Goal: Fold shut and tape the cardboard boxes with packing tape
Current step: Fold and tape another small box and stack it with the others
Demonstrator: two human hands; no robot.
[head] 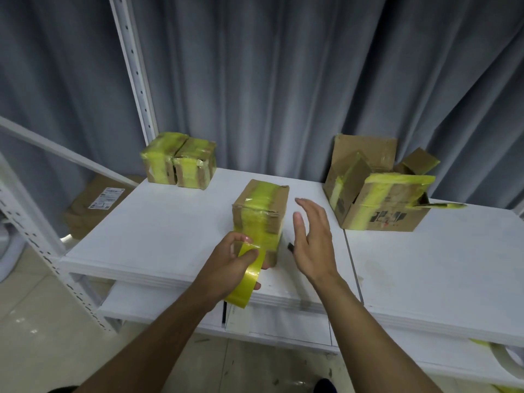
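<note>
A small closed cardboard box (262, 205) stands on the white shelf board (158, 231), with yellow packing tape running over its top and down its near face. My left hand (229, 262) grips the roll of yellow tape (245, 282) at the box's near bottom edge; a strip of tape still joins the roll to the box. My right hand (312, 239) hovers open just right of the box, fingers straight, touching nothing. A small black object (290, 246) lies on the board beside that hand.
Two taped small boxes (178, 163) sit at the back left. An open larger box (380, 194) with raised flaps and loose yellow tape stands at the back right. A white shelf upright (133, 66) rises at the left, grey curtain behind. Flattened cardboard (96, 205) lies lower left.
</note>
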